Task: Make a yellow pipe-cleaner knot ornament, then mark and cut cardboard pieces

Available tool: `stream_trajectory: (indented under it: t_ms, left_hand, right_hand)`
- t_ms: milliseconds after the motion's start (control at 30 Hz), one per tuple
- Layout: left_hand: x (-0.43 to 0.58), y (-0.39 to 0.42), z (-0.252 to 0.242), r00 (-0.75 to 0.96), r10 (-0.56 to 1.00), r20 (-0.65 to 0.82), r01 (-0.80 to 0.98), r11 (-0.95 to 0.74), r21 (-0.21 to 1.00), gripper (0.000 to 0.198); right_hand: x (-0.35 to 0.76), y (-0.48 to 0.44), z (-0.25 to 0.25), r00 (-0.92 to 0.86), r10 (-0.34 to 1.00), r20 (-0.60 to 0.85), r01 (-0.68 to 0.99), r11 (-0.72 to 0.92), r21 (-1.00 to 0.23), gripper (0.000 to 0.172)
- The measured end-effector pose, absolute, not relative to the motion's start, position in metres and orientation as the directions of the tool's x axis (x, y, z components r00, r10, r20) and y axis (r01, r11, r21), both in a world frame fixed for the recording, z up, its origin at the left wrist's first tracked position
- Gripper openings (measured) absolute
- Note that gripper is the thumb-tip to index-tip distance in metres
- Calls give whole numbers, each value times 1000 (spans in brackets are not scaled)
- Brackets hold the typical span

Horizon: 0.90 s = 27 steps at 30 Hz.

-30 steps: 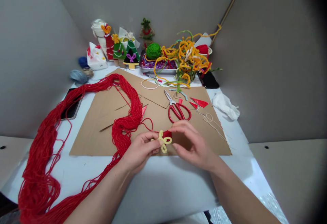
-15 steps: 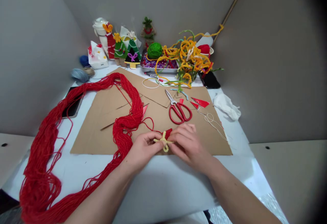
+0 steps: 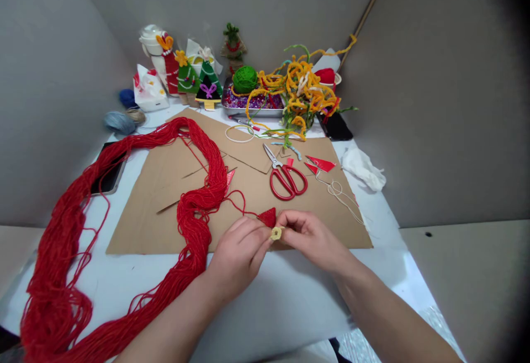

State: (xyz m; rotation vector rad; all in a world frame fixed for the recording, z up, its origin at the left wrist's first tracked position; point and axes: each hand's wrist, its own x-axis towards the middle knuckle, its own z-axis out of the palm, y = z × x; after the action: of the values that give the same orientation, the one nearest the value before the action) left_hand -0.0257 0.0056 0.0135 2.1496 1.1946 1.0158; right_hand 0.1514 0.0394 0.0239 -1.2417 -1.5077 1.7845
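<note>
Between my two hands is a small pale-yellow pipe cleaner shape (image 3: 276, 233), bent into a little ring with its ends hidden by my fingers. My left hand (image 3: 242, 247) pinches it from the left, fingers closed. From the right, the thumb and fingertips of my right hand (image 3: 308, 236) are closed on its other side. Just beyond the fingertips lies a red yarn-wrapped triangle (image 3: 268, 217), point to the left. A strand runs from it to the big red yarn skein (image 3: 194, 203), which loops down the table's left side.
Red-handled scissors (image 3: 285, 178) rest on the cardboard sheet (image 3: 141, 208). Right of them are red cut pieces (image 3: 323, 164) with white thread. Behind stand a bead tray (image 3: 256, 111), a green yarn ball (image 3: 245, 79), tangled orange pipe cleaners (image 3: 306, 92) and small decorated trees (image 3: 209, 84).
The yellow piece has gone from a spread, star-like shape to a compact ring. Both hands have shifted slightly, and more of the red triangle shows. The view has turned a little.
</note>
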Motion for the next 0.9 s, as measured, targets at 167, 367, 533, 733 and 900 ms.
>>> stream_trajectory:
  t_ms: [167,367,533,733,900]
  left_hand:
    - [-26,5,17,331,902,278,474,-414,777,16]
    - [-24,7,16,176,979,102,316,-155,936,8]
    - [-23,13,16,89,930,-357,-32,361,932,19]
    - [-22,13,17,84,923,-376,-85,383,920,27]
    - [-18,9,14,57,921,-386,-68,389,919,29]
  right_hand:
    - [152,38,25,-473,812,-341,187,-286,-940,11]
    - [152,37,23,-476,811,-340,132,-316,-940,15]
    - [154,40,27,-436,860,-267,110,-244,-964,20]
    - [152,40,24,-397,880,-260,154,-215,-964,19]
    - [145,38,19,-392,875,-284,113,-261,-959,20]
